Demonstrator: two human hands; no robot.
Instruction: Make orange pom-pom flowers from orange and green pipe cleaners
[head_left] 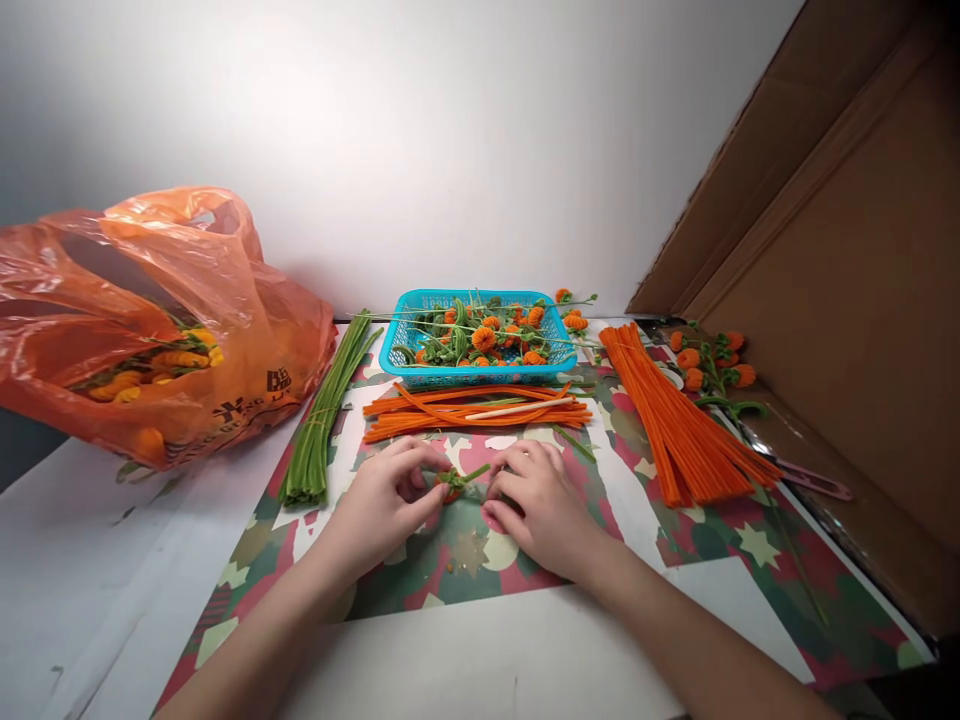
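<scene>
Fingers (431,459) of the left hand (391,492) are drawn close, thumb opposite the forefinger, pinching a small orange-and-green piece (451,484) between their tips. The right hand (541,505) sits just beside it, its fingers bent and slightly parted, the thumb below the others; whether they grip anything thin cannot be told, as the tips hide the spot.

The small piece is held low over the patterned sheet (405,587) on the counter (97,590), between the two hands and nearer the left. Its top is a tangle of green, with a little orange showing underneath, and a short green strip (477,473) slants from it up toward the right fingertips. Finer detail is too small to read.

Just beyond the hands, loose orange stems (409,410) lie crosswise with a pale stick (517,408) on top. Behind them stands a blue basket (480,374) containing fuzzy orange flowers (484,339) and green pieces. A bundle of green stems (319,430) lies to the left, near an orange plastic bag (247,360) with yellow flowers (180,359) inside. To the right, a fanned orange bundle (679,425) rests near pink-handled scissors (817,480).
</scene>
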